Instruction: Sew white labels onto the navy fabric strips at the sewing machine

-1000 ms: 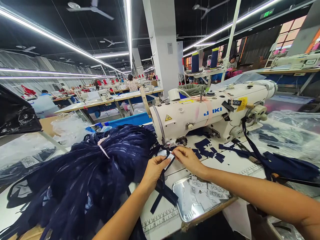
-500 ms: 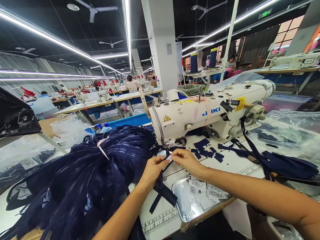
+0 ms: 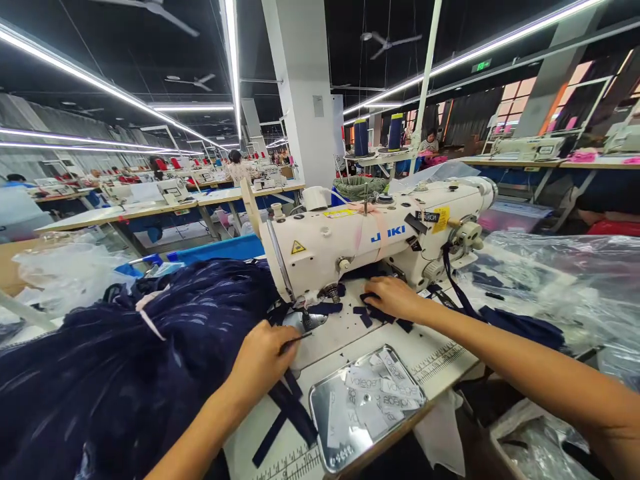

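Note:
My left hand is closed in front of the sewing machine's needle area, with the thin dark edge of a navy fabric strap at its fingertips. Below it, navy strap ends cross on the table. My right hand reaches under the arm of the white sewing machine, its fingers bent onto a navy fabric scrap. More scraps lie around and partly beneath that hand. Nearer me, a metal tray holds several white printed labels.
A large bundle of navy garments, tied with a pale band, covers the left side. Clear plastic bags lie at the right. Two navy thread cones stand behind the machine. Other people work at tables farther back.
My hands have parted from a white label they held together by the needle. The right moved to the scraps under the machine arm; the left drew back toward me. The view swung right.

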The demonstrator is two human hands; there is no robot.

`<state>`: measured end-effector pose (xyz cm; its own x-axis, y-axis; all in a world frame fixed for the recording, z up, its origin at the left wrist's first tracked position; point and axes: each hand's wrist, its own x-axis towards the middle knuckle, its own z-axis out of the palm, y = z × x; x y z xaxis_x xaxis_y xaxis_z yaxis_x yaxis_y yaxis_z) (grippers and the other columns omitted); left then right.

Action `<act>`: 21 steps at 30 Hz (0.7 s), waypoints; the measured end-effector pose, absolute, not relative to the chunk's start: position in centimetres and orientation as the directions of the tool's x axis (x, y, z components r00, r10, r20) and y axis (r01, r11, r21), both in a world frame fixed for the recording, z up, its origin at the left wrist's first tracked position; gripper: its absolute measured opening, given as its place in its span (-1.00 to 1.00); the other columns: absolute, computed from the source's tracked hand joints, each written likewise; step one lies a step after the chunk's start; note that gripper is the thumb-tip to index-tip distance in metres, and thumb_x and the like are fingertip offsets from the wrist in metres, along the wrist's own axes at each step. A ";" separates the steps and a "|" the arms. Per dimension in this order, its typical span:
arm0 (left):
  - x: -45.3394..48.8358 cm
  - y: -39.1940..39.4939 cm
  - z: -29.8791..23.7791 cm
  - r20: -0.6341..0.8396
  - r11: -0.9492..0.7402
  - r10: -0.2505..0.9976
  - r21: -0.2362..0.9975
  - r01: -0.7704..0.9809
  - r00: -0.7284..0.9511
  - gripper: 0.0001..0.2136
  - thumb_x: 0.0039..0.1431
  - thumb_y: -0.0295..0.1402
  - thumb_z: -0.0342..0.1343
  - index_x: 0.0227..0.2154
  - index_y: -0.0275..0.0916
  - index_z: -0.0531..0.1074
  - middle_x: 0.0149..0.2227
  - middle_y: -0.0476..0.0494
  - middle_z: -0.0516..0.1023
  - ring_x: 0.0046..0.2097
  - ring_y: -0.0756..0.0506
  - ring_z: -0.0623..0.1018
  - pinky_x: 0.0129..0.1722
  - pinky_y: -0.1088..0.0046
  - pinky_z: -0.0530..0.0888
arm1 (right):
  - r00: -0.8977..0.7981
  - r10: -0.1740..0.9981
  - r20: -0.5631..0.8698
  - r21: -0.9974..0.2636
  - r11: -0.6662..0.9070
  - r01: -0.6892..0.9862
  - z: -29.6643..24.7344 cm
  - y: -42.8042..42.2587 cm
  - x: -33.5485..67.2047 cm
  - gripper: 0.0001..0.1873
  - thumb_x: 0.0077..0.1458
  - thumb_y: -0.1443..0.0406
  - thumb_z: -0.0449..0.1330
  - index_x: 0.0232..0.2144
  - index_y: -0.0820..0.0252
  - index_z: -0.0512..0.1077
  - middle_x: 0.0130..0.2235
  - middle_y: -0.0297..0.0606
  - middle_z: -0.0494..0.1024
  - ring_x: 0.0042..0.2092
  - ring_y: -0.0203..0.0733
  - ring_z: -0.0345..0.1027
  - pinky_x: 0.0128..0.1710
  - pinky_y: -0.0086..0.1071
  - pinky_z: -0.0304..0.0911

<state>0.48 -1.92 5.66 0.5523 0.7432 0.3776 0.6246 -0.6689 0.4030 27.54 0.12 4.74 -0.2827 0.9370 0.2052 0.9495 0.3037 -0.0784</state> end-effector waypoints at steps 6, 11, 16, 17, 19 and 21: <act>3.2 -0.4 3.4 0.322 -0.729 0.381 -0.472 0.495 0.867 -0.76 0.05 -0.66 -0.16 -0.60 -0.30 0.29 -0.66 -0.07 0.36 -0.59 -0.03 0.35 -0.43 0.40 0.21 | -0.141 0.979 0.144 0.158 0.118 0.980 3.4 1.6 25.3 -0.76 0.05 0.33 0.06 -0.24 0.36 0.40 -0.26 0.02 0.49 -0.24 -0.02 0.40 -0.35 -0.33 0.23; 3.0 -0.2 1.1 0.284 -0.719 0.407 -0.486 0.497 0.868 -0.78 0.09 -0.64 -0.13 -0.59 -0.31 0.29 -0.64 -0.05 0.38 -0.59 -0.02 0.35 -0.43 0.39 0.18 | -0.158 0.978 0.139 0.174 0.133 0.976 3.0 1.4 25.7 -0.76 -0.05 0.54 0.01 -0.33 0.40 0.42 -0.30 0.08 0.49 -0.28 -0.03 0.40 -0.33 -0.32 0.20; 1.4 -1.1 1.1 0.237 -0.729 0.336 -0.548 0.411 0.912 -0.76 0.13 -0.63 -0.16 -0.55 -0.34 0.32 -0.63 -0.09 0.39 -0.59 -0.03 0.34 -0.42 0.38 0.15 | -0.286 0.861 0.421 -0.109 0.361 0.926 3.7 -0.2 25.9 -0.79 0.07 0.43 -0.06 -0.39 0.29 0.38 -0.27 -0.08 0.46 -0.24 -0.12 0.34 -0.25 -0.34 0.17; 1.2 -1.3 1.2 0.225 -0.728 0.335 -0.555 0.403 0.915 -0.76 0.14 -0.62 -0.17 -0.54 -0.34 0.32 -0.62 -0.09 0.38 -0.59 -0.03 0.34 -0.43 0.38 0.15 | -0.322 0.846 0.424 -0.209 0.438 0.874 3.7 -0.3 25.4 -0.80 0.09 0.39 -0.06 -0.40 0.26 0.37 -0.28 -0.15 0.47 -0.27 -0.16 0.33 -0.27 -0.37 0.18; 1.1 -1.5 1.2 0.215 -0.719 0.347 -0.564 0.406 0.913 -0.77 0.14 -0.62 -0.17 -0.53 -0.35 0.33 -0.63 -0.09 0.38 -0.58 -0.04 0.34 -0.43 0.38 0.15 | -0.373 0.856 0.359 -0.351 0.494 0.796 3.3 -0.1 24.3 -0.81 0.09 0.36 -0.05 -0.43 0.22 0.35 -0.33 -0.25 0.47 -0.34 -0.24 0.32 -0.35 -0.42 0.18; 1.0 -1.7 1.0 0.221 -0.707 0.359 -0.569 0.419 0.907 -0.78 0.13 -0.62 -0.16 -0.52 -0.35 0.33 -0.62 -0.09 0.38 -0.58 -0.04 0.35 -0.43 0.38 0.15 | -0.369 0.882 0.293 -0.340 0.457 0.822 2.7 0.5 23.1 -0.83 0.07 0.38 -0.02 -0.46 0.23 0.36 -0.37 -0.26 0.46 -0.36 -0.24 0.31 -0.35 -0.41 0.16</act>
<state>1.03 -1.70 1.04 0.9067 0.3594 0.2208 0.4190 -0.7073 -0.5694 23.05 0.53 2.74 -0.3690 0.8820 0.2932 0.8218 0.4569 -0.3404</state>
